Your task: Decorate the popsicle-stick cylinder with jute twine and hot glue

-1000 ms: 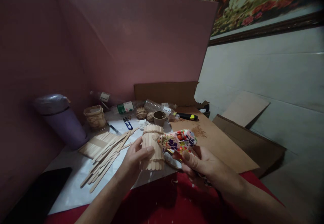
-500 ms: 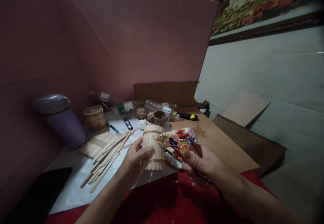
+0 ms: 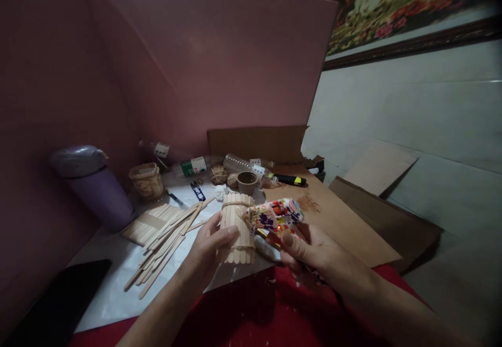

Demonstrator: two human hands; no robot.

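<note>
One stick-covered cylinder [image 3: 236, 221] sat near-upright in left hand [image 3: 209, 242], thumb pressed across front, fingers curled behind. Twine bands [image 3: 238, 205] circled it above and below thumb. Right hand [image 3: 308, 250] closed round flower-patterned, gun-shaped tool [image 3: 276, 215], tip pointing left at cylinder's side; contact unclear. Loose wooden sticks [image 3: 161, 268] lay left of left grip. Brown pot [image 3: 247, 188] stood just beyond cylinder; cardboard sheet [image 3: 345, 232] spread beyond right grip.
</note>
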